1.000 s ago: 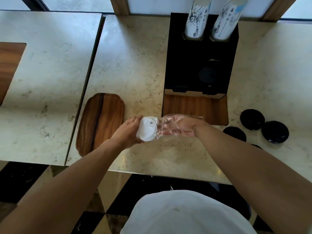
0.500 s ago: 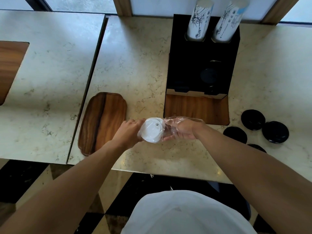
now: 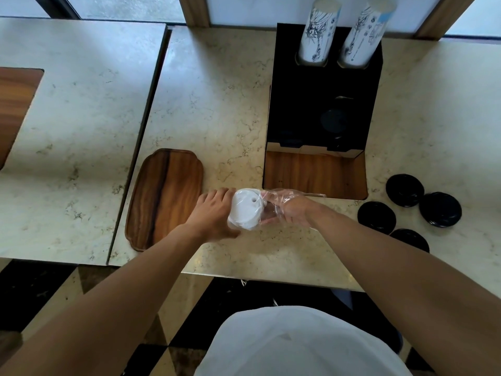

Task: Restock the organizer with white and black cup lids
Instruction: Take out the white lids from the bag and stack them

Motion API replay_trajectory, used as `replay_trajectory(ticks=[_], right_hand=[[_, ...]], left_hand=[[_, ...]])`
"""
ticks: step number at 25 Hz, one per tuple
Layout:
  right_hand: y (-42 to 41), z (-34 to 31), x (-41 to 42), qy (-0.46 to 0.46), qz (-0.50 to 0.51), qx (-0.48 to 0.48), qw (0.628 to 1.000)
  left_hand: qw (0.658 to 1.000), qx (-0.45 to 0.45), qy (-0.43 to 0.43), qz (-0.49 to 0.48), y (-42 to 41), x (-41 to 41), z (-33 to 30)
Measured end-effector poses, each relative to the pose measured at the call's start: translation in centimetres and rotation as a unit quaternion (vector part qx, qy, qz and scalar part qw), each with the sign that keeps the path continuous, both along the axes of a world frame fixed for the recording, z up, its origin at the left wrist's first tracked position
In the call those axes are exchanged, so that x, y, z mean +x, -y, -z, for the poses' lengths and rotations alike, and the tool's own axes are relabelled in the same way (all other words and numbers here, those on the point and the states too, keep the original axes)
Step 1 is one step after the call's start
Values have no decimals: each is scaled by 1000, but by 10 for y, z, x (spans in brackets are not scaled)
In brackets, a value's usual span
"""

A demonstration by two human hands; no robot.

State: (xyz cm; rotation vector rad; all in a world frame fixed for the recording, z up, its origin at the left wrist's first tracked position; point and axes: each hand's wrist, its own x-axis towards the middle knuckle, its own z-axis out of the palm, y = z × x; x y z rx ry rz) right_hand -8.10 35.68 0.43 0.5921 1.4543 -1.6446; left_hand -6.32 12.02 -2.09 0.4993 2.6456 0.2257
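Observation:
A stack of white cup lids (image 3: 246, 208) in a clear plastic sleeve (image 3: 273, 202) sits between my hands near the counter's front. My left hand (image 3: 214, 217) grips the stack from the left. My right hand (image 3: 291, 208) holds the loose plastic sleeve on the stack's right side. The black organizer (image 3: 322, 99) stands behind them, with a black lid (image 3: 334, 120) in its right compartment and two paper cup stacks (image 3: 318, 31) at its back. Several black lids (image 3: 376, 217) lie loose on the counter at the right.
A wooden tray (image 3: 165, 196) lies left of my hands. A wood inlay (image 3: 314, 173) sits in front of the organizer. A second marble table (image 3: 76, 126) adjoins on the left across a narrow gap. The counter's front edge (image 3: 271, 279) runs just below my forearms.
The white lid stack has turned so its top faces up and sits slightly lower. Both hands stay on it, the right one pulling the plastic sleeve.

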Motion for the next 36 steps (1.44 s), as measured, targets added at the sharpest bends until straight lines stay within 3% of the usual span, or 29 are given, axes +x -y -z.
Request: replay_trajectory(ticks=[5, 15, 19, 24, 30, 36], right_hand=[[-4, 9, -1, 7, -66, -36, 997], [-19, 15, 0, 104, -2, -96, 990], [-22, 23, 1, 93, 89, -143, 981], [-38, 29, 7, 86, 44, -127, 987], [-60, 25, 16, 52, 3, -204, 978], [-78, 29, 21, 84, 60, -173, 979]], left_hand=[[1000, -18, -10, -8, -11, 2, -2], [1000, 15, 5, 4, -6, 1, 0], [1000, 23, 20, 4, 0, 7, 4], [999, 33, 14, -7, 1, 7, 7], [999, -35, 16, 11, 11, 14, 10], [999, -37, -7, 12, 16, 14, 9]])
